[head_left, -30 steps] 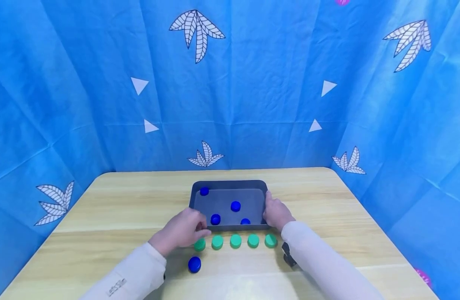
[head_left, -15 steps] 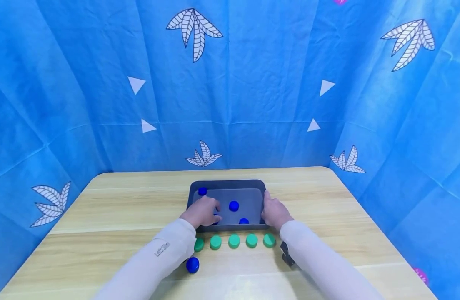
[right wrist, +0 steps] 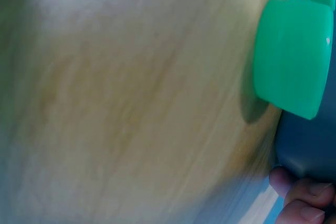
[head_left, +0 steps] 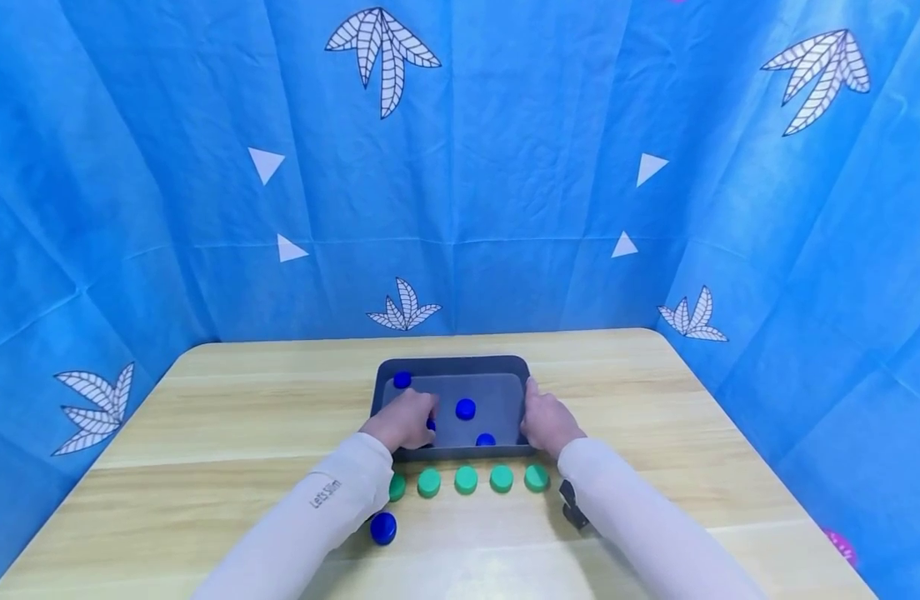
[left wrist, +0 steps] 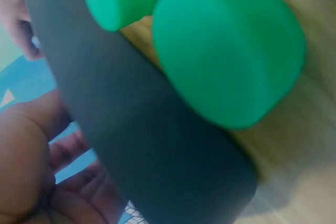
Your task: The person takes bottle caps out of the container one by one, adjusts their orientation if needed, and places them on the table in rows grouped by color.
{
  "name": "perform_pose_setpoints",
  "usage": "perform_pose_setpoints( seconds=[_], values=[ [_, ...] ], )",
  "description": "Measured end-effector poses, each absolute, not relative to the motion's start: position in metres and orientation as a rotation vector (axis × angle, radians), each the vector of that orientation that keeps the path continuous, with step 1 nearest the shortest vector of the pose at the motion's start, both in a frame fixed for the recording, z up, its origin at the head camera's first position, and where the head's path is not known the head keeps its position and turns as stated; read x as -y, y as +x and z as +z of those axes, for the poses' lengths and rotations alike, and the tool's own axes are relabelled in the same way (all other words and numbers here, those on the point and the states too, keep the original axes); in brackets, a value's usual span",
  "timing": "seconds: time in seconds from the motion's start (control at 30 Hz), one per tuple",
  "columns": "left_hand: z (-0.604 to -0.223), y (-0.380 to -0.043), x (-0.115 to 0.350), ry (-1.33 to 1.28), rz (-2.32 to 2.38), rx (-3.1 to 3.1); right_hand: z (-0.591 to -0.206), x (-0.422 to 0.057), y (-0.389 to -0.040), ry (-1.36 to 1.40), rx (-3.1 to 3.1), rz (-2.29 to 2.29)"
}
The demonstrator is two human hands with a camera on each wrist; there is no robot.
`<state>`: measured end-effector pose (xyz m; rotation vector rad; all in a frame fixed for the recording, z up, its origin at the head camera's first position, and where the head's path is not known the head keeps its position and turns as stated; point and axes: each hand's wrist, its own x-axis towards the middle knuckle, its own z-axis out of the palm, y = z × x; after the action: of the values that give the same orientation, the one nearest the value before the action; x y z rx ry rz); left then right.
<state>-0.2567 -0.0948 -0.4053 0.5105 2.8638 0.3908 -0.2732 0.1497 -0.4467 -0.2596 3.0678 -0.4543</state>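
Note:
A dark grey rectangular tray stands on the table with several round blue discs inside. My left hand reaches over its left front part, thumb and fingers pinching a blue disc that is mostly hidden. In the left wrist view the tray's wall hides the fingertips of the left hand. My right hand grips the tray's right wall; some of its curled fingers show by the tray corner. Nearby inside lie a blue disc, another front blue disc and a back-left blue disc.
Several green discs form a row along the tray's front side. A single blue disc lies in front of the row's left end, beside the left sleeve. A blue patterned curtain hangs behind the wooden table.
My left hand has moved from the tray's front left edge into the tray, and its fingers have closed on a blue disc. The right hand stays on the tray's right wall.

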Motion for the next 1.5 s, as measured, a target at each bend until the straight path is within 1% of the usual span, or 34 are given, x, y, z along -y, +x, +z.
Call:
perform_pose_setpoints(
  seconds=[0.33, 0.6, 1.07, 1.5],
  values=[
    [-0.391, -0.247, 0.098, 0.625, 0.467, -2.932, -0.444, -0.149, -0.276, -0.231, -3.041, -0.408],
    [-0.383, -0.236, 0.098, 0.649, 0.553, -2.981, -0.443, -0.147, -0.274, -0.233, -3.037, -0.414],
    [-0.379, -0.218, 0.104, 0.818, 0.563, -3.031, -0.443, -0.148, -0.272, -0.245, -3.053, -0.408],
    [-0.384, -0.198, 0.108, 0.835, 0.571, -3.025, -0.445, -0.146, -0.271, -0.219, -3.047, -0.433]
  ],
)
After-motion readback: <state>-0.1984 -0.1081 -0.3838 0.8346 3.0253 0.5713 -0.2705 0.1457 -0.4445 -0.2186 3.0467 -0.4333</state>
